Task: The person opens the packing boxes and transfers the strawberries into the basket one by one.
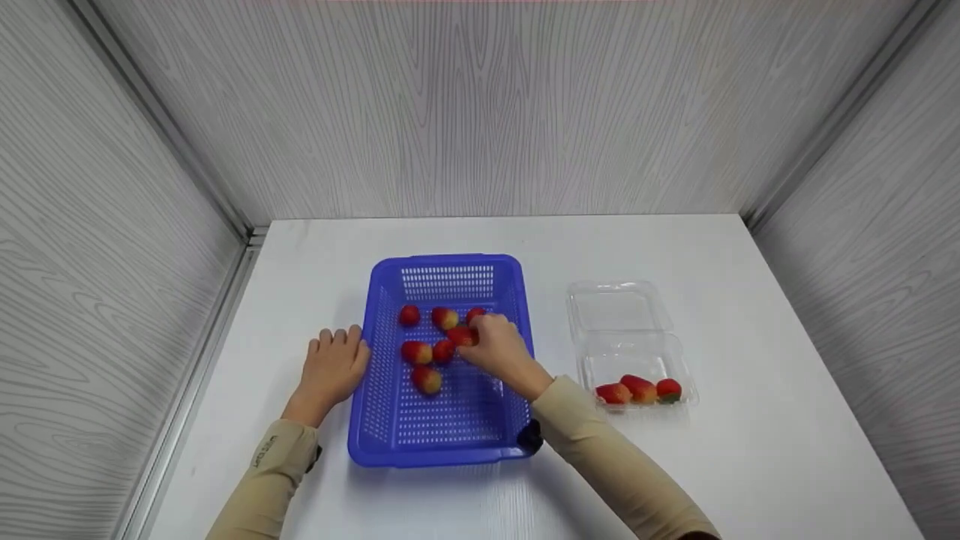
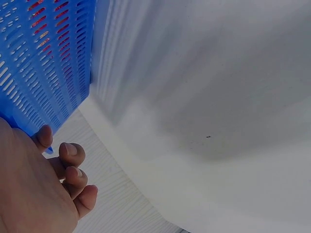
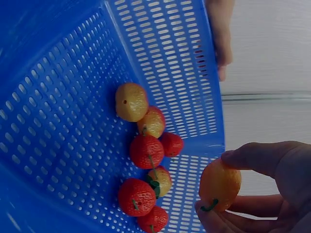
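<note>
My right hand (image 1: 499,346) reaches into a blue plastic basket (image 1: 427,456). In the right wrist view its thumb and fingers pinch a yellow-orange strawberry (image 3: 220,184) with a short green stem, held above the basket. Several more strawberries (image 3: 146,151), red and yellow, lie loose on the basket floor. The left hand (image 1: 332,367) rests along the left rim of the basket, thumb side against it. In the left wrist view its fingers (image 2: 73,153) hang loosely bent outside the perforated wall.
To the right of the basket stands a clear plastic clamshell box (image 1: 621,309), lid folded back, with three strawberries (image 1: 639,388) along its near edge. Grey wood-grain panels (image 1: 480,112) wall the white table (image 1: 750,450) at the back and both sides.
</note>
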`<state>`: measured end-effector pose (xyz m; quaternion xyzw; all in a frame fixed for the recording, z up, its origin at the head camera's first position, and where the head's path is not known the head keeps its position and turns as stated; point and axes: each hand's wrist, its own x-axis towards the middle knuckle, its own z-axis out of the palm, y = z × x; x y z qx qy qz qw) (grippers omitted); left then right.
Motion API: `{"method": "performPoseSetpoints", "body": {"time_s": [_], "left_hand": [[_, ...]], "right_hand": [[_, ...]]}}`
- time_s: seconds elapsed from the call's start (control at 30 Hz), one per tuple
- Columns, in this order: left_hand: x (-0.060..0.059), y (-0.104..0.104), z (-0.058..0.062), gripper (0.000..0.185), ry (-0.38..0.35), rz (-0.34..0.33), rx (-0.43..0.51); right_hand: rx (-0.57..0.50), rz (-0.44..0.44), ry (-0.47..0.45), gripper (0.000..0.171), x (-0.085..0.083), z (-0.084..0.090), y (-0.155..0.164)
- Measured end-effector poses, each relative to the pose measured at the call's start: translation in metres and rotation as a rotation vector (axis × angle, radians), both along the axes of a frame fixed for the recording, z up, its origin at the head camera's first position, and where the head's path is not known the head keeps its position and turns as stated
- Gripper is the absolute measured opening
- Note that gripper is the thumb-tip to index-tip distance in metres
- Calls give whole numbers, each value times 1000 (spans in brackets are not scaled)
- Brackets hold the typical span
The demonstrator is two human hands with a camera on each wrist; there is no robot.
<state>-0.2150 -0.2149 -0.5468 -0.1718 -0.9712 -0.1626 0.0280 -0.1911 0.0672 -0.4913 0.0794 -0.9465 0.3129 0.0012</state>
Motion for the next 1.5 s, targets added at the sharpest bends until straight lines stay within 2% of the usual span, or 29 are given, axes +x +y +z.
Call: {"method": "performPoseSetpoints", "body": {"time_s": [0.13, 0.27, 0.4, 0.53, 0.67, 0.8, 0.9, 1.03, 1.27, 1.37, 1.5], "left_hand": [[0, 0, 1, 23, -6, 2, -1], [-1, 0, 2, 24, -14, 1, -7], [-2, 1, 2, 23, -9, -2, -10], [-3, 0, 1, 25, -11, -3, -22], [-2, 1, 1, 25, -25, 3, -28], [-1, 2, 1, 24, -16, 3, -18], [0, 3, 2, 23, 4, -1, -7], [1, 3, 3, 22, 16, 0, -3], [0, 2, 4, 23, 1, 8, -7], [0, 2, 4, 25, -8, 11, -8], [1, 1, 2, 26, -20, 15, -8]], "right_hand": [[0, 29, -90, 19, -7, -8, -9], [25, 77, -137, 18, -11, -13, -16], [78, 103, -210, 24, -14, -16, -20], [152, 131, -264, 28, -13, -19, -24], [140, 171, -303, 34, -9, -22, -29], [204, 224, -240, 25, -6, -25, -33], [332, 255, -152, 19, -5, -27, -36], [421, 254, -157, 22, -4, -29, -39], [411, 229, -279, 27, -4, -28, -42], [415, 241, -257, 27, -5, -30, -42], [422, 259, -177, 26, -5, -32, -41]]}}
